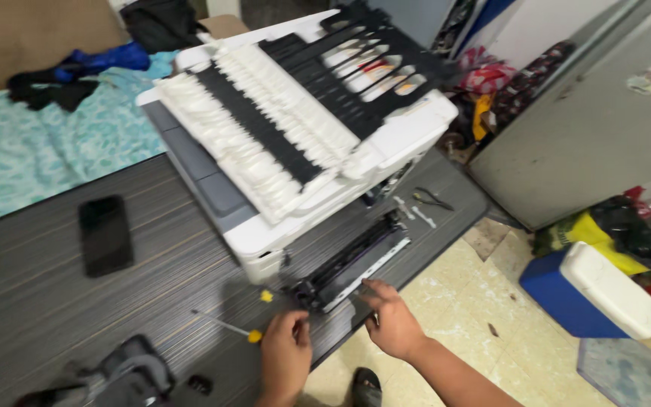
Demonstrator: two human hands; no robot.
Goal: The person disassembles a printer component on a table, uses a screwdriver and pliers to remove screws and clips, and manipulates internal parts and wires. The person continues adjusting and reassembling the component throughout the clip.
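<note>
Dark striped tabletop (54,294) is filling the lower left of the head view, with a cluttered tiled floor (453,301) running off toward 4 o'clock. A white printer (265,226) is lying tipped on it, ribbed underside facing up, black frame panel (371,60) showing toward 1 o'clock.

Both hands are working at the long black-and-silver cartridge unit (352,260), which is lying on the tabletop just beside the printer's lower edge, at about 6 o'clock in the frame. Left hand (286,354) is touching its near end, fingers curled; whether it is gripping cannot be told. Right hand (393,320) is resting fingertips on the silver side, loosely bent, not clamped.

A yellow-handled screwdriver (227,326) is lying at 9 o'clock from the left hand, and a black phone (105,235) farther off toward 10 o'clock. Small tools (423,203) are sitting at the tabletop's far edge.

Judgement: the unit is sitting close to the tabletop edge, so supporting both ends evenly, keeping it level and sliding it inward looks like the sound way to handle it.
</note>
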